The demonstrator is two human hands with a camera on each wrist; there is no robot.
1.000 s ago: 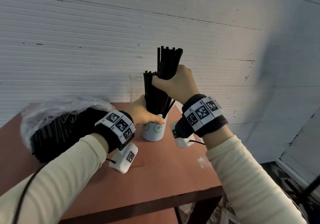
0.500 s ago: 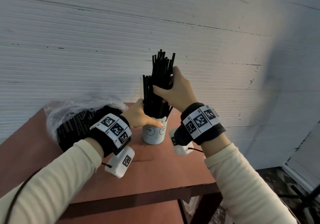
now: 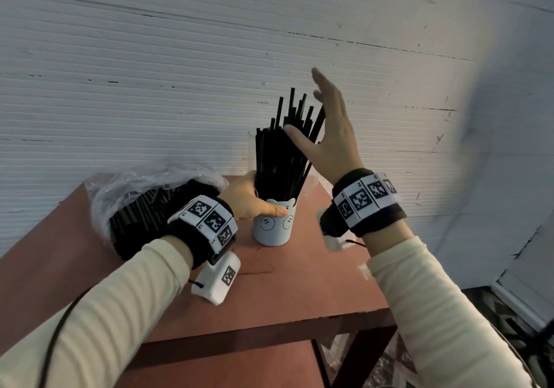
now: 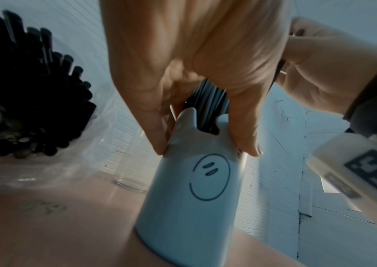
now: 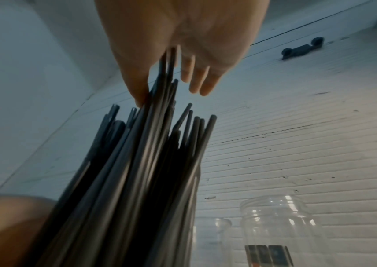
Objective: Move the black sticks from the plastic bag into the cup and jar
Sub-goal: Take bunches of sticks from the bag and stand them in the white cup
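A white cup with a drawn face (image 3: 271,225) (image 4: 194,198) stands on the red-brown table (image 3: 299,291), full of upright black sticks (image 3: 281,154) (image 5: 137,162). My left hand (image 3: 251,201) (image 4: 205,142) grips the cup at its rim. Beside the stick tops, my right hand (image 3: 326,124) (image 5: 169,90) is spread with straight fingers, its thumb touching the sticks. The clear plastic bag (image 3: 144,204) (image 4: 22,90) lies on its side at the left, packed with more black sticks. An empty clear jar (image 5: 281,225) stands behind the cup.
A corrugated white wall (image 3: 180,73) rises right behind the table. A clear glass vessel (image 4: 130,173) stands near the wall behind the cup. The table's front edge (image 3: 269,336) and right edge are close; floor shows beyond at the lower right.
My right hand lowered the bundle of sticks into the cup and let go, opening its fingers. The sticks now stand fanned in the cup. My left hand stayed on the cup.
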